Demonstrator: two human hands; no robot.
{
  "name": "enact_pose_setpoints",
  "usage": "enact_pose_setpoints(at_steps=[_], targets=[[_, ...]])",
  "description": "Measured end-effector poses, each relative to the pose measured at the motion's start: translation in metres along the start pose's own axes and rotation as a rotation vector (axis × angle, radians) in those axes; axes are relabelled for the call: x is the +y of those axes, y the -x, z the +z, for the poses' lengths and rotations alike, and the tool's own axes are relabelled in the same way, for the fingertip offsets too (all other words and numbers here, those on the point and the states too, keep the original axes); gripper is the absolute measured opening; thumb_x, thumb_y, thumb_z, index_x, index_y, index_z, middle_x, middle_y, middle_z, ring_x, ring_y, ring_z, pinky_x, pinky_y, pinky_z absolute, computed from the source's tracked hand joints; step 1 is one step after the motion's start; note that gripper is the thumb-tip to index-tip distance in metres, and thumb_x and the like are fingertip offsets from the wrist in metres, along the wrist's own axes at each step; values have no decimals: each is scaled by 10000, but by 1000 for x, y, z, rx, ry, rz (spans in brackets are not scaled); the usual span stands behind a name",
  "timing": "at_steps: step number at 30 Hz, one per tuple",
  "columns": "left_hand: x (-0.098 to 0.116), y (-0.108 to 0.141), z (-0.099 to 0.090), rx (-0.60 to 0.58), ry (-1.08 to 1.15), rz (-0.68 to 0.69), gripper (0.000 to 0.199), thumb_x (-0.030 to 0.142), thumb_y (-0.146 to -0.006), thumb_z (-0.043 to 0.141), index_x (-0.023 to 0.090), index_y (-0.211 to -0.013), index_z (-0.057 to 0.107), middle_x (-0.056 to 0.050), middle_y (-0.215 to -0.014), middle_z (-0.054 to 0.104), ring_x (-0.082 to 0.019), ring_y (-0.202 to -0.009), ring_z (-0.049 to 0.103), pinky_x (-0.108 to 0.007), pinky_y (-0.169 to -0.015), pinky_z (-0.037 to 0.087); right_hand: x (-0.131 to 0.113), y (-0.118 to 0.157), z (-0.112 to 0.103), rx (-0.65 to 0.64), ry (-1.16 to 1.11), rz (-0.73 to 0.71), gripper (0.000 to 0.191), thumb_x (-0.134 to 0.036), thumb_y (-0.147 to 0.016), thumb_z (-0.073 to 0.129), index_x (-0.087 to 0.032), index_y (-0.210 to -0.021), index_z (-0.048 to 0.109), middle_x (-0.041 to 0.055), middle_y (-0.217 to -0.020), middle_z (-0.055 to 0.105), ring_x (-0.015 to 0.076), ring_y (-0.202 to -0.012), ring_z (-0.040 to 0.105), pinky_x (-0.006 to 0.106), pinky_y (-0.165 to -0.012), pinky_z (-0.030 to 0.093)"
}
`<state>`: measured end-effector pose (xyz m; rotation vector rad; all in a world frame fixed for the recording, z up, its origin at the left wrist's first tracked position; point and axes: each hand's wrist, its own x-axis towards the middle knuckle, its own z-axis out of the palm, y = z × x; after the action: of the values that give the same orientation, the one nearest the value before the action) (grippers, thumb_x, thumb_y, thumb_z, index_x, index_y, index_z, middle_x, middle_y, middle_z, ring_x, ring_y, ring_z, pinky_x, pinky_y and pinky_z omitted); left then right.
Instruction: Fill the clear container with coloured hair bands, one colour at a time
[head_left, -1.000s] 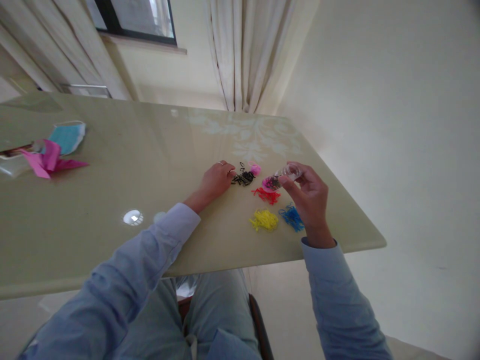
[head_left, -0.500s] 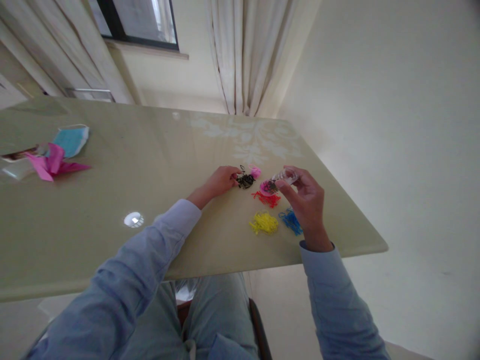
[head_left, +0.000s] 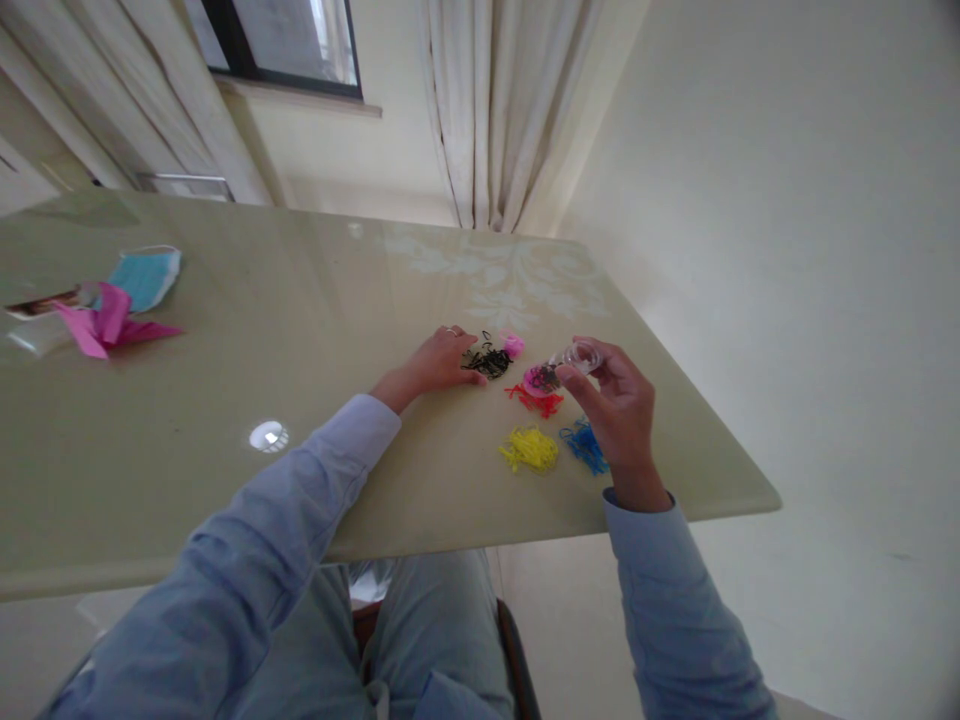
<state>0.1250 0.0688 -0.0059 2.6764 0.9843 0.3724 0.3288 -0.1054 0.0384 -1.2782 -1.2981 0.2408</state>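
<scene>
Nearest, the yellow bands (head_left: 529,450) and blue bands (head_left: 585,446) lie on the worktop (head_left: 300,510) below the fingers of the right hand (head_left: 587,368), which pinch a clear jar (head_left: 562,368) tilted on its side, pink and black bits in its lower end. Beneath that end are the red bands (head_left: 535,401), while the left hand (head_left: 474,358) has its thumb and fingers spread beside the black bands (head_left: 488,360), with pink bands (head_left: 513,346) just beyond its fingertips.

Tbl (head_left: 420,490) w/ colrd piles (head_left: 531,450), mask (head_left: 148,278), folded pink pc (head_left: 112,318)
</scene>
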Motion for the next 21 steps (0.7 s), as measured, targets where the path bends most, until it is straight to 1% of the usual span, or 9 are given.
enact_pose_setpoints(at_steps=[1,4,6,11,15,17,21], targets=[[1,-1,0,-4,4,2,723,608,-703,802,120,-1217,661,-184,-1214,651,-337,-1168,581,-417,-1033,443,0,0,0,-1,-3,3,280,-359,-828,779,-247,-1078,720,53,-1097,709,206,-984,668,412,-928,553],[5,-5,-1,-20,45,29,534,571,-738,781,144,-1051,713,-134,-1041,681,-308,-1060,612,-386,-953,474,-1,0,2,2,-9,7,280,-360,-826,780,-246,-1074,722,56,-1103,710,207,-988,668,413,-932,553],[8,-7,-1,-23,52,41,444,532,-768,765,149,-989,723,-119,-973,677,-294,-1021,619,-369,-914,484,-1,0,3,2,-7,6,282,-361,-824,780,-246,-1075,720,55,-1096,712,207,-985,670,412,-930,554],[17,-7,0,1,22,-14,381,469,-803,750,133,-982,734,-131,-966,675,-296,-1006,631,-371,-893,498,-1,-1,6,-6,-13,9,280,-365,-825,778,-245,-1071,718,57,-1090,710,207,-983,669,414,-925,557],[23,-7,4,37,-30,-127,237,348,-876,685,128,-951,735,-147,-974,670,-292,-987,638,-386,-892,500,-1,-1,6,-5,-7,13,288,-374,-819,781,-245,-1068,719,59,-1082,712,208,-971,668,420,-917,562],[26,-8,8,51,-37,-168,183,286,-903,645,138,-973,727,-141,-980,665,-279,-980,642,-379,-886,502,-1,-1,6,0,-10,10,289,-376,-818,781,-244,-1068,718,59,-1082,712,209,-972,668,424,-920,562],[31,-9,14,69,-13,-167,188,171,-934,552,157,-1033,712,-139,-1010,665,-263,-992,646,-360,-863,503,-1,-1,7,-3,-6,4,282,-383,-828,769,-246,-1068,714,57,-1089,710,212,-987,673,425,-925,566]])
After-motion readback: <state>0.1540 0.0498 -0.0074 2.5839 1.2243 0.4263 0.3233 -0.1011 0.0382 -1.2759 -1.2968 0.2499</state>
